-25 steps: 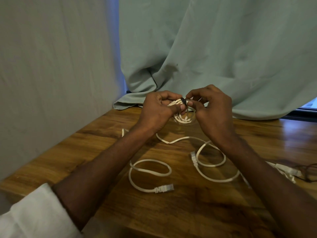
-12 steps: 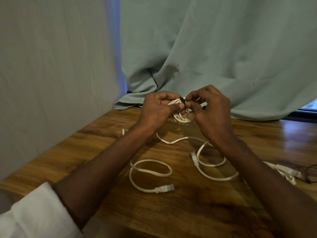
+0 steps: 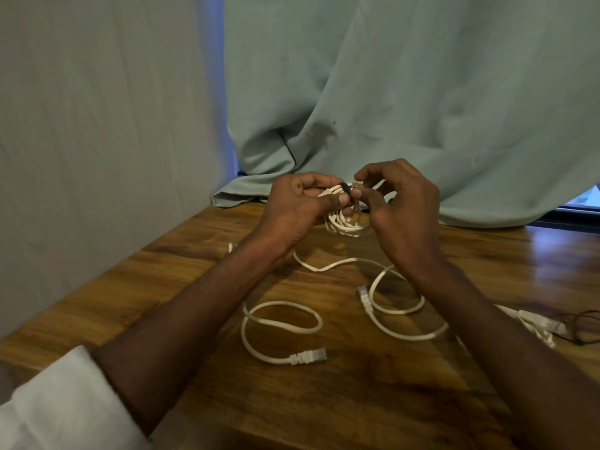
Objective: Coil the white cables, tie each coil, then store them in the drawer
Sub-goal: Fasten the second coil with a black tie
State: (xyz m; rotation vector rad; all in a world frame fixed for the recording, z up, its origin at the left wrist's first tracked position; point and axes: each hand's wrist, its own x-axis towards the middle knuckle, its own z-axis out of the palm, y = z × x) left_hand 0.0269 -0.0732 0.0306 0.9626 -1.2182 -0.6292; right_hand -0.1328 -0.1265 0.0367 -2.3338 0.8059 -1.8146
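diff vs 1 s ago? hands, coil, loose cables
Barely any. Both hands stay closed on the white cable coil held above the wooden table; the right hand fingertips shifted slightly at the dark tie, the left hand holding steady. Nothing was released. The loose white cables lie unmoved.

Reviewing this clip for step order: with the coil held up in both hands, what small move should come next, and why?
Probably finish cinching the dark tie round the white coil. The left hand pinches the coil's top, the right hand works at the tie, and the coil hangs above the table, so it seems not yet secured.
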